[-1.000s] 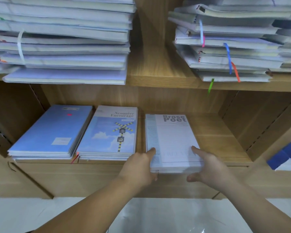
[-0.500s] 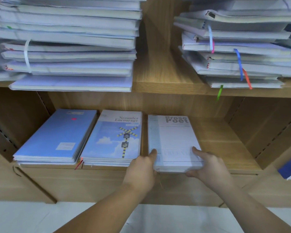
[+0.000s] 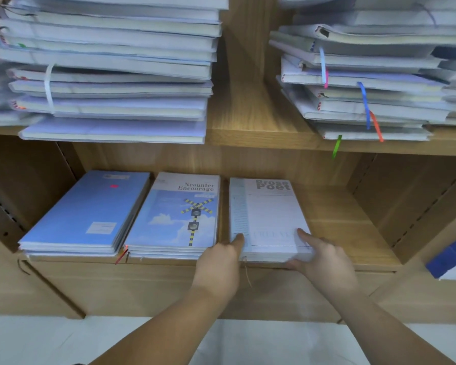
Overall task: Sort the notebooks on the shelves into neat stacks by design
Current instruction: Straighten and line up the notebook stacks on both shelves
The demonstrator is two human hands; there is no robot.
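On the lower shelf, a blue stack, a sky stack and a white stack lie sorted side by side, with the left hand and right hand pinching the white stack's near corners, thumbs on top, while the upper piles look unsorted.

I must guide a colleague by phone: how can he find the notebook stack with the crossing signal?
On the lower shelf three stacks lie side by side; take the middle stack. Unlike the plain blue stack on its left and the pale Prose Poet stack on its right, its cover shows sky, clouds and a yellow-black signal.
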